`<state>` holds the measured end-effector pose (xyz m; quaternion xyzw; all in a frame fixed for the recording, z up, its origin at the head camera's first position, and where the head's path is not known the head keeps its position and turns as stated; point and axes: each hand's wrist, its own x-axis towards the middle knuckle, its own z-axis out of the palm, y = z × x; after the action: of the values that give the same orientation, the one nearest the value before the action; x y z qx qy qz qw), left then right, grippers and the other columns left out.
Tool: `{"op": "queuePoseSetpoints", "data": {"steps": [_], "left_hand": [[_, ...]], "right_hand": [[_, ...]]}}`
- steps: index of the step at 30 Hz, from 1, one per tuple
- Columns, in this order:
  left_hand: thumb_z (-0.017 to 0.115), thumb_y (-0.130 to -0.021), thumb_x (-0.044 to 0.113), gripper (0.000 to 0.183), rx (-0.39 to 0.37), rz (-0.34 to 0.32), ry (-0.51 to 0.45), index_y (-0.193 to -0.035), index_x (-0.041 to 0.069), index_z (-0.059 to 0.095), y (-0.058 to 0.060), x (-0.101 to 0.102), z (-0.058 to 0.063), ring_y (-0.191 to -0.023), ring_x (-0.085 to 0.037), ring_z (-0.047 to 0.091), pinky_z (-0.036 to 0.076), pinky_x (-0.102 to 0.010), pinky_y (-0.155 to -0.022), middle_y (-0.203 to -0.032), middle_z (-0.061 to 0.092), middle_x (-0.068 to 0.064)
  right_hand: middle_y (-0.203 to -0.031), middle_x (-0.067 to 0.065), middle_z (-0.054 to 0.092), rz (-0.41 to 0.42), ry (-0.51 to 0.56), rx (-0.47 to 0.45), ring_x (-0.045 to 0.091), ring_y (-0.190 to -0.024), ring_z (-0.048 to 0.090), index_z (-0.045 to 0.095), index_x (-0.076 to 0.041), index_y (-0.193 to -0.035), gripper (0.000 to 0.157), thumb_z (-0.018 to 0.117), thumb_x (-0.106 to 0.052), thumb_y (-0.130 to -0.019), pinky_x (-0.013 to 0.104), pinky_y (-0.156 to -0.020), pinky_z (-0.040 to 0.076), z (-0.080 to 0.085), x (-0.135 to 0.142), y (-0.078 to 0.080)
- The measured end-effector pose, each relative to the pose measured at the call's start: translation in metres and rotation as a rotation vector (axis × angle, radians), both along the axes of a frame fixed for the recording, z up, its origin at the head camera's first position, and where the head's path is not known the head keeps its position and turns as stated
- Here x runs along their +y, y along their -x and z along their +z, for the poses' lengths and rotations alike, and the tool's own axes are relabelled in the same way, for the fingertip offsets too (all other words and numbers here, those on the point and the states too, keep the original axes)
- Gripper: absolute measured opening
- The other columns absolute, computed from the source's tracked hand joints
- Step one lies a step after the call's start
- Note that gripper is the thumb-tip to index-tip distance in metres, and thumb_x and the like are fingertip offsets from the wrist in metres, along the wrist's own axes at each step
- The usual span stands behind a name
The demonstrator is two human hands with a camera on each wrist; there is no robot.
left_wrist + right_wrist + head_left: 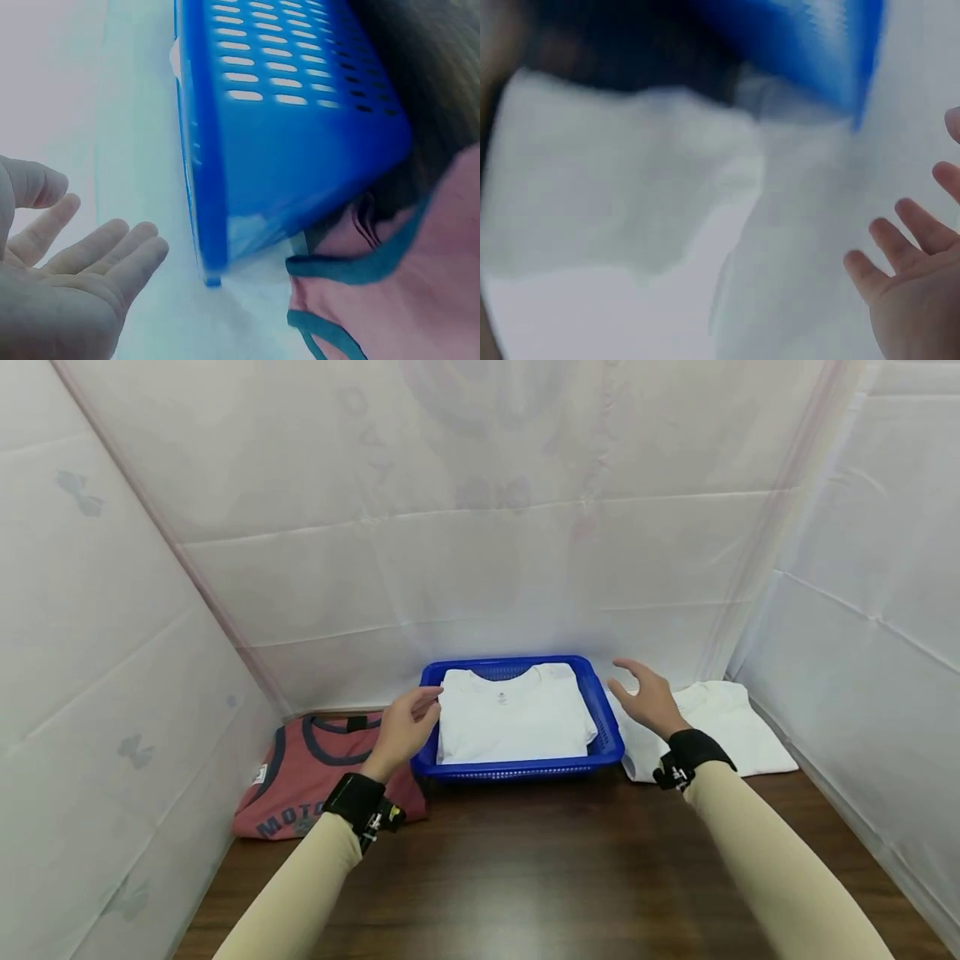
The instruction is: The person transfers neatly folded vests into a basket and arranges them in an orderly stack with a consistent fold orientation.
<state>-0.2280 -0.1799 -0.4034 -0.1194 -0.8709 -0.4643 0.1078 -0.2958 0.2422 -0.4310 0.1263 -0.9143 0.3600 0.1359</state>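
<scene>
In the head view a blue plastic basket [517, 768] stands against the back wall with a folded white T-shirt [517, 718] lying in it, collar toward the wall. My left hand [407, 731] hovers by the basket's left side, fingers loosely bent and holding nothing; the left wrist view shows this hand [82, 277] apart from the basket's perforated wall [292, 142]. On the other side, my right hand [648, 697] is raised with fingers spread, between the basket and a second white garment [720, 727]. The right wrist view shows its fingers [911, 236] touching nothing.
A red shirt [330, 777] with dark trim and lettering lies folded left of the basket, partly behind my left forearm. White sheeting forms the back wall [480, 568] and both side walls. Dark brown wooden tabletop [525, 868] stretches in front of the basket.
</scene>
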Motion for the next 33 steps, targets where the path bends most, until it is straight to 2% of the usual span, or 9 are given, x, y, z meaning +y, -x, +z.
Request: {"op": "queuePoseSetpoints", "data": {"steps": [5, 8, 11, 14, 18, 22, 24, 27, 33], "left_hand": [[0.058, -0.105, 0.012, 0.037, 0.081, 0.008, 0.001, -0.141, 0.002, 0.06, -0.021, -0.011, -0.007, -0.129, -0.033, 0.06, 0.05, -0.047, -0.103, -0.139, 0.062, -0.02], [0.059, -0.104, 0.011, 0.039, 0.118, 0.048, -0.012, -0.143, 0.006, 0.059, -0.033, -0.017, -0.011, -0.129, -0.031, 0.061, 0.05, -0.044, -0.103, -0.139, 0.062, -0.018], [0.059, -0.104, 0.011, 0.042, 0.146, 0.092, -0.026, -0.146, 0.008, 0.056, -0.044, -0.024, -0.015, -0.13, -0.031, 0.06, 0.05, -0.045, -0.102, -0.141, 0.061, -0.018], [0.059, -0.104, 0.01, 0.046, 0.164, 0.125, -0.045, -0.149, 0.011, 0.052, -0.052, -0.031, -0.02, -0.131, -0.031, 0.059, 0.05, -0.047, -0.103, -0.143, 0.06, -0.019], [0.057, -0.106, 0.012, 0.049, 0.153, 0.136, -0.086, -0.153, 0.018, 0.047, -0.062, -0.042, -0.027, -0.132, -0.033, 0.058, 0.048, -0.048, -0.105, -0.145, 0.058, -0.018], [0.056, -0.107, 0.013, 0.047, 0.147, 0.135, -0.114, -0.153, 0.017, 0.047, -0.072, -0.052, -0.038, -0.132, -0.034, 0.058, 0.047, -0.045, -0.105, -0.144, 0.059, -0.016], [0.057, -0.106, 0.012, 0.046, 0.145, 0.141, -0.12, -0.152, 0.016, 0.049, -0.076, -0.056, -0.044, -0.131, -0.032, 0.059, 0.048, -0.042, -0.103, -0.143, 0.06, -0.016], [0.058, -0.106, 0.01, 0.045, 0.146, 0.155, -0.115, -0.15, 0.016, 0.05, -0.081, -0.059, -0.05, -0.127, -0.03, 0.062, 0.05, -0.039, -0.101, -0.14, 0.063, -0.016], [0.059, -0.104, 0.006, 0.046, 0.181, 0.177, -0.076, -0.149, 0.013, 0.051, -0.086, -0.063, -0.056, -0.121, -0.031, 0.066, 0.052, -0.037, -0.097, -0.134, 0.066, -0.016]], "right_hand": [[-0.153, 0.032, 0.041, -0.024, -0.122, -0.016, 0.05, -0.143, 0.035, 0.045, 0.003, -0.151, 0.057, 0.061, -0.026, -0.104, 0.064, -0.114, 0.029, -0.019, 0.029, -0.004], [-0.153, 0.037, 0.036, -0.032, -0.212, -0.033, 0.056, -0.141, 0.033, 0.043, 0.004, -0.151, 0.061, 0.063, -0.026, -0.102, 0.069, -0.111, 0.028, -0.028, 0.046, -0.007], [-0.152, 0.041, 0.033, -0.065, -0.31, -0.07, 0.061, -0.138, 0.031, 0.042, 0.002, -0.151, 0.065, 0.064, -0.033, -0.1, 0.076, -0.106, 0.028, -0.04, 0.063, -0.01], [-0.156, 0.042, 0.023, -0.104, -0.363, -0.165, 0.067, -0.14, 0.02, 0.036, -0.002, -0.155, 0.076, 0.061, -0.047, -0.1, 0.083, -0.104, 0.018, -0.052, 0.082, -0.01], [-0.16, 0.042, 0.004, -0.157, -0.364, -0.318, 0.073, -0.139, -0.005, 0.027, -0.007, -0.16, 0.092, 0.053, -0.068, -0.096, 0.09, -0.097, -0.002, -0.069, 0.103, -0.01], [-0.158, 0.043, -0.005, -0.196, -0.348, -0.461, 0.075, -0.136, -0.015, 0.02, -0.009, -0.162, 0.102, 0.046, -0.079, -0.092, 0.09, -0.093, -0.012, -0.079, 0.11, -0.012], [-0.157, 0.044, -0.008, -0.205, -0.339, -0.526, 0.075, -0.135, -0.017, 0.017, -0.009, -0.163, 0.104, 0.045, -0.08, -0.091, 0.09, -0.093, -0.013, -0.079, 0.109, -0.013], [-0.156, 0.045, -0.008, -0.199, -0.328, -0.578, 0.077, -0.133, -0.017, 0.014, -0.01, -0.163, 0.106, 0.043, -0.082, -0.091, 0.09, -0.093, -0.013, -0.081, 0.11, -0.014], [-0.156, 0.045, -0.007, -0.179, -0.335, -0.591, 0.079, -0.132, -0.016, 0.008, -0.011, -0.164, 0.107, 0.039, -0.083, -0.091, 0.091, -0.092, -0.011, -0.087, 0.113, -0.013]]}}
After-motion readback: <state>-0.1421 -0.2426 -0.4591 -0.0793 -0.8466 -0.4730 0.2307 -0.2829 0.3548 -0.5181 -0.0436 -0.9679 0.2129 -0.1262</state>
